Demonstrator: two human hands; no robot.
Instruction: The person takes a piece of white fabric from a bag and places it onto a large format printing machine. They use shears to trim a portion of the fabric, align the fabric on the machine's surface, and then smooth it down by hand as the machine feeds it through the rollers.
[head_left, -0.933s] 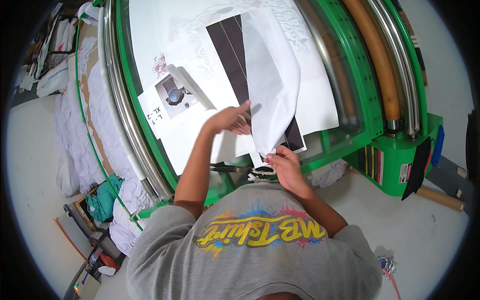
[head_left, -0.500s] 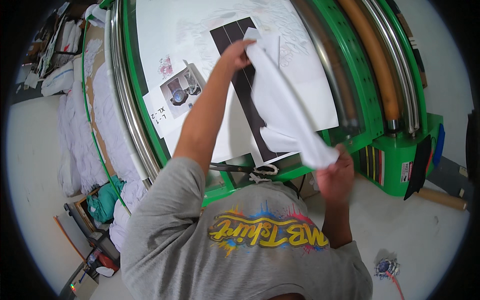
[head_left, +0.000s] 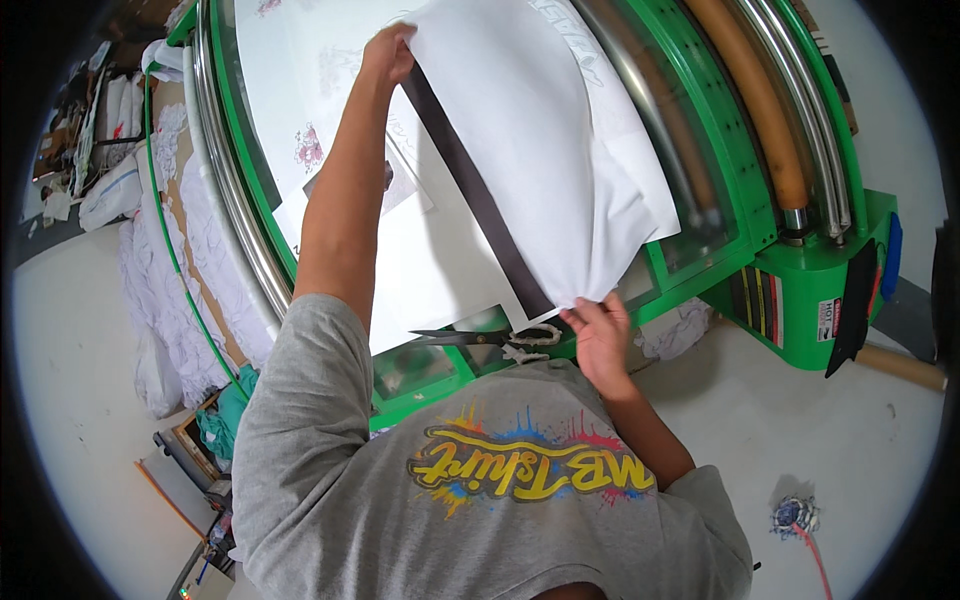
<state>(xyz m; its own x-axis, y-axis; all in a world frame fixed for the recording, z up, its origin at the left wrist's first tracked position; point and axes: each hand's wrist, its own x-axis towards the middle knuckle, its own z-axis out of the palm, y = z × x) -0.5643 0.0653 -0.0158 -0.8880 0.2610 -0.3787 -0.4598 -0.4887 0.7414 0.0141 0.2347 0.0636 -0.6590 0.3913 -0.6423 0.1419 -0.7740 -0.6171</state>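
A white piece of fabric (head_left: 520, 120) is stretched between my two hands over a large printed paper sheet (head_left: 420, 250). At its far left corner my left hand (head_left: 388, 52) pinches the edge, arm reached out. The near corner is gripped by the fingertips of my right hand (head_left: 600, 340), close to the front of the green machine. Beneath the fabric runs a black printed strip (head_left: 470, 205), whose left part shows as a narrow band. Fabric covers the rest of it. Scissors (head_left: 480, 338) with wrapped handles lie at the front edge near my right hand.
A green-framed machine (head_left: 700, 285) with metal rollers (head_left: 225, 150) and a brown roll (head_left: 750, 110) surrounds the sheet. White cloth (head_left: 205, 220) is heaped at the left behind a green hose (head_left: 175, 250). A mop-like bundle (head_left: 795, 515) lies on the floor at right.
The fabric, bunched and folded before, is now spread wide over the black strip. My left hand moved farther out and left; my right hand moved left to the strip's near end.
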